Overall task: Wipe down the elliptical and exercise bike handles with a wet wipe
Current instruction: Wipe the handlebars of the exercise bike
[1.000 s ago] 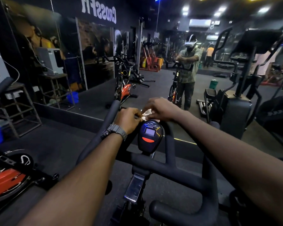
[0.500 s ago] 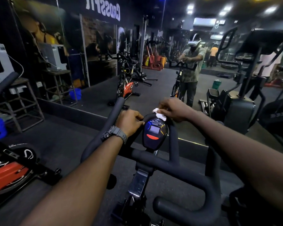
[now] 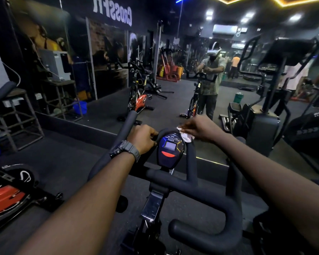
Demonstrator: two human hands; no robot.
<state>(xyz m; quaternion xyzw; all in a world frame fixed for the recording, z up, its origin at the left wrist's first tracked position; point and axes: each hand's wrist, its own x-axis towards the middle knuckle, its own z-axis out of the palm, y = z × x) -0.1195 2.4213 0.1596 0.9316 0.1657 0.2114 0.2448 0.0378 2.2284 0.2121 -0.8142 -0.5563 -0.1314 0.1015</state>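
The exercise bike handlebar (image 3: 208, 192) was seen filling the lower centre of the head view, with its console (image 3: 170, 150) at the middle. The left hand (image 3: 143, 139) was closed around the inner loop of the bar just at 9 o'clock of the console. The right hand (image 3: 201, 128) was pinched shut on the wet wipe (image 3: 186, 135), which was pressed against the loop at 1 o'clock of the console, touching its upper right edge. The two hands were held apart, the console between them.

Step judged in hand: wiping of the bike's inner loop, right side. The outer horn (image 3: 206, 230) at 5 o'clock and the left grip (image 3: 126, 126) at 11 o'clock were judged not yet covered; this could not be confirmed. The elliptical (image 3: 261, 129), at 2 o'clock, was untouched. The next move was judged to call for the wipe being drawn down the bar under firm, wrapped contact.
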